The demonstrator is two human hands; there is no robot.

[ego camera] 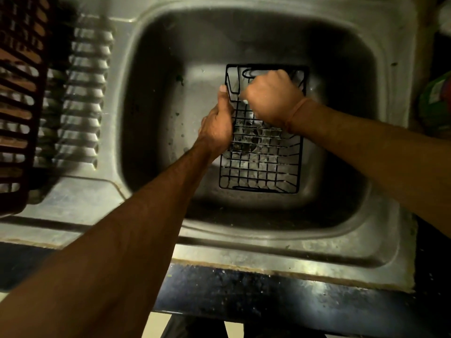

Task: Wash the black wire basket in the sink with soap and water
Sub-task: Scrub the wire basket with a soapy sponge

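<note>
Down in the sink, left hand gripping the black wire basket, right hand clenched inside it.

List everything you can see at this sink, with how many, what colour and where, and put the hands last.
basket: one, black wire, inside the sink, suds on its mesh
sink: one, steel, centre of view
drainboard: one, steel, ribbed, left of the sink
crate: one, dark reddish slatted, far left on the drainboard
green thing: one, right edge, too blurred to name
counter edge: one, dark, below the sink
left hand: one, grips the basket's left rim
right hand: one, curled inside the basket's far end; what it holds is hidden
</note>
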